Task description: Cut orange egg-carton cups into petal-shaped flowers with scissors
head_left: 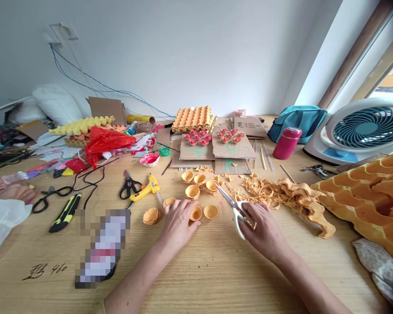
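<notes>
My left hand (178, 222) rests on the wooden table (216, 270) with its fingers curled round a small orange egg-carton cup (195, 213). My right hand (263, 229) is closed on the white handles of a pair of scissors (231, 204), whose blades point up and left. Several more orange cups (196, 181) lie just beyond both hands, one (211, 211) between them and a petal-shaped one (151, 216) to the left. A heap of orange carton scraps (281, 194) lies to the right of the scissors.
A yellow glue gun (146, 189), black scissors (128, 185) and a utility knife (65, 213) lie at the left. Cardboard sheets with pink paper flowers (212, 141), egg trays (192, 117), a red flask (286, 143), a fan (363, 128) and a cut orange tray (367, 196) surround the work area.
</notes>
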